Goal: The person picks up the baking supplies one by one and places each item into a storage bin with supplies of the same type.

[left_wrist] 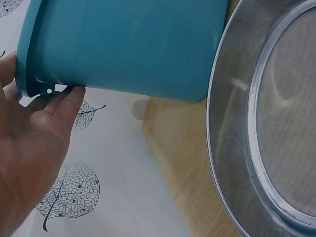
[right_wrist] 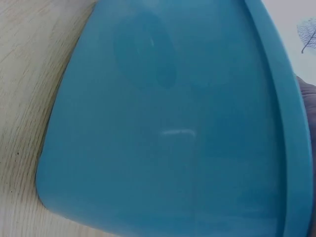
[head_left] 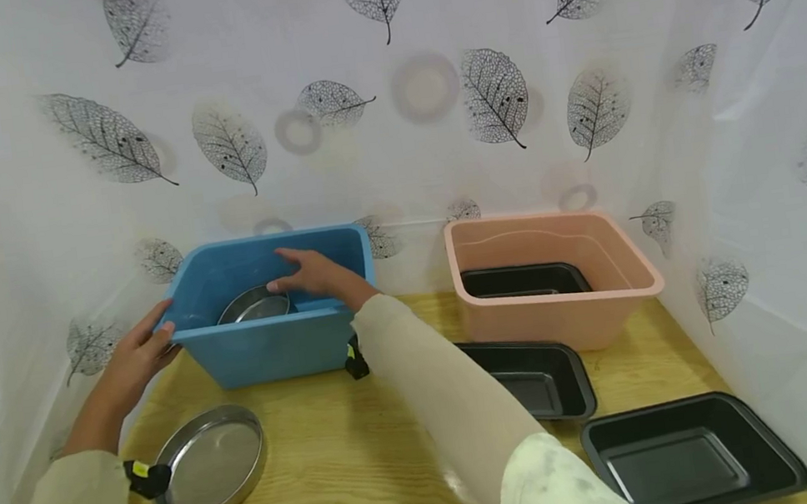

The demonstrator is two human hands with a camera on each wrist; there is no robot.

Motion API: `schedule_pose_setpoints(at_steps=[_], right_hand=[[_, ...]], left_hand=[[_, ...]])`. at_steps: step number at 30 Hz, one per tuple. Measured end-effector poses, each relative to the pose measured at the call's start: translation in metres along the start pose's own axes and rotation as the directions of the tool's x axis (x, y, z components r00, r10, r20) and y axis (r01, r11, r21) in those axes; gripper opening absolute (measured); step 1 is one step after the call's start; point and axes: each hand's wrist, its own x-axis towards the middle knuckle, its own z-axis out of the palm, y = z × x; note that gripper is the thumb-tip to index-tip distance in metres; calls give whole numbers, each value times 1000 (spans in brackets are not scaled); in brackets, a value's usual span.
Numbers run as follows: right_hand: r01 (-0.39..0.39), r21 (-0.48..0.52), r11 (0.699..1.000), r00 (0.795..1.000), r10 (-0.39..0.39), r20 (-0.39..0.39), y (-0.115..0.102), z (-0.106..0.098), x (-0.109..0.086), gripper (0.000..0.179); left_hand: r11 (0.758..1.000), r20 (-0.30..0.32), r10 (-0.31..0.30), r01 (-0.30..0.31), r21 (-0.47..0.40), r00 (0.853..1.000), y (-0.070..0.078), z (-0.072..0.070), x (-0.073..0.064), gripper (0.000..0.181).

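Note:
A blue plastic tub stands at the back left of the table. My left hand grips its left end at the rim; in the left wrist view the fingers tuck under the lip. Inside the tub lies a round metal sieve. My right hand reaches over the tub's front wall, fingers spread, with a fingertip right at the sieve's rim. A second round sieve, with fine mesh in its base, rests on the table below my left forearm. In the right wrist view the tub's wall hides most of my hand.
To the right stands a pink tub with a dark baking pan inside. Two more dark rectangular pans lie on the wooden table, one pan against the pink tub, another pan nearer. Leaf-patterned sheeting encloses the table's back and sides.

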Motion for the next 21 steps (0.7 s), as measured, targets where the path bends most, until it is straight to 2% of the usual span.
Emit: schedule_pose_setpoints(at_steps=[7,18,21], right_hand=[[93,89,992,996,-92,-18,-2,-8,-16,82],[141,177,974,989,-132,-63,-26,-10,-59,78],[179,180,967,983,-168,-71,-32,-7,-70,77]], left_hand=[[1000,-5,14,-14,-13,1000,-1,0,3,68],[999,-17,17,-17,-31,1000,-4,1,3,66],[999,-23,18,-19,-39,1000,-6,1,2,66]])
